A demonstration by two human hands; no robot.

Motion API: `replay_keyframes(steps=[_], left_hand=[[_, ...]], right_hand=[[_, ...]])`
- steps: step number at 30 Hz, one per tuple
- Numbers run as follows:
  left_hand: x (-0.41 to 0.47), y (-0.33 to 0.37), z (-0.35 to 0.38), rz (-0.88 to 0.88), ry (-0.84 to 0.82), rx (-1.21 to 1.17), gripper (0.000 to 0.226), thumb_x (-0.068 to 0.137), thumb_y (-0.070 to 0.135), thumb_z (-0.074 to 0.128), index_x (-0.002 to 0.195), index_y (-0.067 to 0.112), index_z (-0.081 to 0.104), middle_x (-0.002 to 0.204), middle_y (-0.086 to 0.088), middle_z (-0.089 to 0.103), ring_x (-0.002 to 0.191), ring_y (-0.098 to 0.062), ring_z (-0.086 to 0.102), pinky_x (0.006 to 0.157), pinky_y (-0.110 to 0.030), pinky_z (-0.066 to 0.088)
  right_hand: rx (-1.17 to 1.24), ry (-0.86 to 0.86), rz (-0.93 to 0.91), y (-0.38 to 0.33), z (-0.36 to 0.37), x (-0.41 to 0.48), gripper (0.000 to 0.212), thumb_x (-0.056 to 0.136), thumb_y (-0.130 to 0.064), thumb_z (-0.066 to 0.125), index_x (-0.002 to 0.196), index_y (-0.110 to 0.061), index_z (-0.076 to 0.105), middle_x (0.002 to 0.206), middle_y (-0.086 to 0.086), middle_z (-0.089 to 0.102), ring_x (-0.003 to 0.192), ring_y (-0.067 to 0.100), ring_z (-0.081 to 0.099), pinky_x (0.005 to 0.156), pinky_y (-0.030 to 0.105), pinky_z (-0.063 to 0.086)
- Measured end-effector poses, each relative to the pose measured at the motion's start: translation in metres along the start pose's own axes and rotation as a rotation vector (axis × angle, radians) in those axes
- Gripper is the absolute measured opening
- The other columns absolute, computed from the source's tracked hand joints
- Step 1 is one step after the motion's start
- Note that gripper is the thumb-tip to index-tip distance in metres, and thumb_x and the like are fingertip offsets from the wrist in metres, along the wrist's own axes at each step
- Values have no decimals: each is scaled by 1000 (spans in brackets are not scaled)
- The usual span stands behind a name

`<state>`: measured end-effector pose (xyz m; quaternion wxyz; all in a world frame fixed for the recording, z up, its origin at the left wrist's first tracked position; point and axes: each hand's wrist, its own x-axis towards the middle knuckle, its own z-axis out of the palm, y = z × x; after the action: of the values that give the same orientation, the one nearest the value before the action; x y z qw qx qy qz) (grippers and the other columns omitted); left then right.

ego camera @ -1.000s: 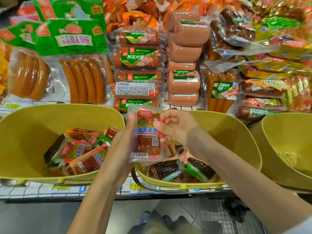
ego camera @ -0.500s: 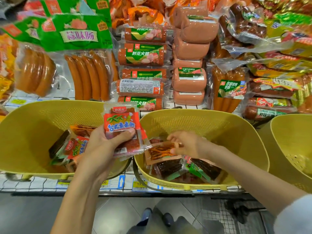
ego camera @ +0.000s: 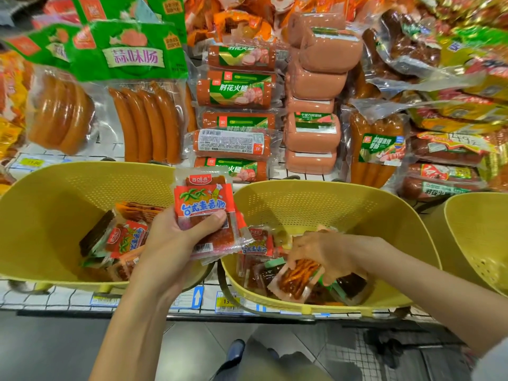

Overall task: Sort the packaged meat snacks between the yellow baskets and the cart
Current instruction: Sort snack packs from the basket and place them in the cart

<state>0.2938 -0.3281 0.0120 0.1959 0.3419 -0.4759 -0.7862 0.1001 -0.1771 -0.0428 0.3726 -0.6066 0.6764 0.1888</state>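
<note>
My left hand (ego camera: pixel 176 240) grips a small stack of red snack packs (ego camera: pixel 204 207) with blue lettering, held over the gap between the left yellow basket (ego camera: pixel 55 204) and the middle yellow basket (ego camera: pixel 343 213). My right hand (ego camera: pixel 321 251) reaches down into the middle basket and pinches a clear pack of orange-brown strips (ego camera: pixel 295 281). Several more snack packs lie in both baskets, red ones (ego camera: pixel 125 239) in the left, dark and green ones (ego camera: pixel 349 287) in the middle.
A third yellow basket (ego camera: pixel 478 237) stands at the right edge. Behind the baskets the shelf is stacked with sausage packs (ego camera: pixel 148 125), ham rolls (ego camera: pixel 236 92) and pink meat blocks (ego camera: pixel 316 133). A wire cart (ego camera: pixel 357 356) shows at the bottom right, and price tags (ego camera: pixel 228 302) line the shelf edge.
My left hand carried the red packs leftward from in front of me to the gap between the baskets. My right hand let go of them, dropped into the middle basket and took the strip pack.
</note>
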Motion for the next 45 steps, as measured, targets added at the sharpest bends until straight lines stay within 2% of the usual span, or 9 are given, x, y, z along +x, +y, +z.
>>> replay_keyframes(steps=[4,7,11,19,27,30,34,38,45], left_hand=[[0,0,0,-7,5,0,34,65,7,69,98,7,64,84,-8,75,73,-19,73,52,-23,55],[-1,-1,0,-11,16,10,35,64,9,70,99,7,64,87,-9,75,76,-20,73,54,-23,55],[-3,-2,-2,-8,26,27,37,63,11,71,99,8,65,89,-9,75,79,-21,73,56,-24,56],[-3,-2,-3,-13,49,18,34,63,11,71,97,8,65,87,-8,76,77,-19,73,54,-23,55],[-3,-3,0,-12,39,-6,33,63,10,70,96,7,64,84,-9,75,72,-20,73,52,-25,55],[-3,-2,-1,-5,37,0,34,63,10,70,97,7,65,85,-9,75,74,-20,73,53,-24,55],[-4,-3,-1,2,29,12,38,64,11,71,101,6,65,90,-11,75,78,-22,73,55,-25,55],[-2,-4,1,-12,16,6,36,63,10,71,99,6,65,89,-11,75,79,-23,73,54,-25,55],[-1,-6,3,-3,-7,-16,33,65,9,70,97,8,64,84,-7,76,73,-18,73,51,-24,55]], right_hand=[[296,229,52,-9,-5,21,23,94,-31,55,110,-15,57,111,4,59,104,20,55,88,34,46],[415,256,253,-24,-3,47,28,98,-38,44,91,-11,47,81,3,53,81,24,56,67,33,44],[500,322,402,-40,2,63,34,94,-39,51,110,-9,50,99,6,55,92,24,56,71,32,44],[625,516,531,-40,1,70,32,81,-30,74,95,-7,57,87,6,59,84,23,60,62,30,47],[636,675,407,-32,4,58,36,82,8,55,53,-12,55,56,-5,49,55,11,52,50,27,49],[666,761,346,-24,0,42,29,92,-5,56,66,0,69,61,6,63,44,4,54,42,11,41],[826,866,325,-10,-6,18,19,90,-15,61,79,-6,73,82,4,71,65,8,66,49,6,46],[621,866,372,-2,-1,-2,29,95,-20,54,75,-6,71,65,7,67,55,13,54,52,27,47],[829,1071,123,1,-27,-56,26,96,-14,50,72,-13,60,65,1,62,62,13,59,64,25,47]])
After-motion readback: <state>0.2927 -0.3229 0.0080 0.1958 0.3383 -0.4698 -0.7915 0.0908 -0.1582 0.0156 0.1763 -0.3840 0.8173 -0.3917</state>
